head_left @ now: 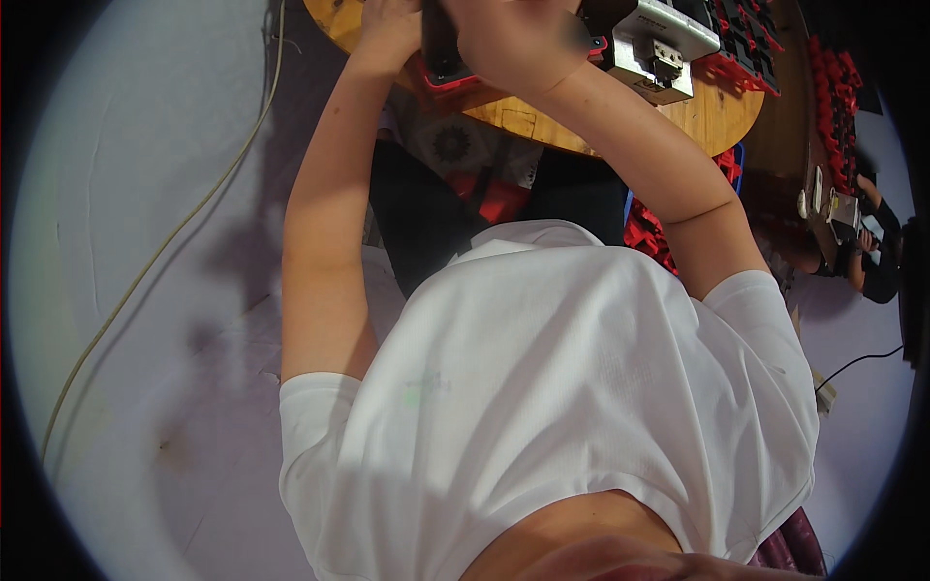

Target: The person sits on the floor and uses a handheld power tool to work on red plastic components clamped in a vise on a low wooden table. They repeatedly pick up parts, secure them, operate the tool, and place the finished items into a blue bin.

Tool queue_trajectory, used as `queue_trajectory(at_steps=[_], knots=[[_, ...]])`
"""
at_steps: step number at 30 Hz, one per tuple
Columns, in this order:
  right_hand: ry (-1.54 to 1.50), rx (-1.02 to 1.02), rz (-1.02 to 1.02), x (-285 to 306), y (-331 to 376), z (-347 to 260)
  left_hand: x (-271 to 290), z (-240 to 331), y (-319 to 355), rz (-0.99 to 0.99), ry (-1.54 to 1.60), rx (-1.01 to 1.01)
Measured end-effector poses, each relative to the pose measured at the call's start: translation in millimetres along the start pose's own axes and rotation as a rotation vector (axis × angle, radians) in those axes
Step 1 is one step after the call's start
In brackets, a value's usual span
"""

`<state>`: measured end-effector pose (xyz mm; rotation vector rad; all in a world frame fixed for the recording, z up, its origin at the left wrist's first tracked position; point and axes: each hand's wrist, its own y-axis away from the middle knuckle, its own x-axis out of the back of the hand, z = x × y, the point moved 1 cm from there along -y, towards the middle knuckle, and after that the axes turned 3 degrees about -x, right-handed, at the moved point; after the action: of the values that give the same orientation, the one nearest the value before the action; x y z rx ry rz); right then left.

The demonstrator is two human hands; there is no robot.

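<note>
My left hand (393, 31) and right hand (515, 46) at a black-and-red part (442, 60).
My left hand is cut off by the top edge, so I cannot tell whether it grips; the part shows between my hands, by the near edge of the wooden table (719, 118). My right hand, blurred, overlaps it, its grip unclear too; rightward sit a silver metal device (641, 60) and red-and-black pieces (744, 46).
</note>
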<state>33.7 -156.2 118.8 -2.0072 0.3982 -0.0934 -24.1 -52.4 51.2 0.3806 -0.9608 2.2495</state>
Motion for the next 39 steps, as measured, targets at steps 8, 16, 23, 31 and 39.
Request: queue_trajectory(at_steps=[8,16,23,31,39], knots=[[0.136,0.045,-0.041,-9,2,6,-7,-32,-3,-0.059,-0.202,0.005],[0.148,-0.058,0.066,69,-22,-39,-14,-93,-6,-0.113,-0.452,-0.073],[0.501,-0.328,0.225,175,3,-96,-17,-60,-4,-0.131,-0.424,0.059],[0.547,0.013,0.310,201,43,-65,-9,-65,-4,-0.153,-0.442,0.071],[0.499,-0.044,0.367,201,53,-61,-8,-62,-7,-0.190,-0.471,0.099]])
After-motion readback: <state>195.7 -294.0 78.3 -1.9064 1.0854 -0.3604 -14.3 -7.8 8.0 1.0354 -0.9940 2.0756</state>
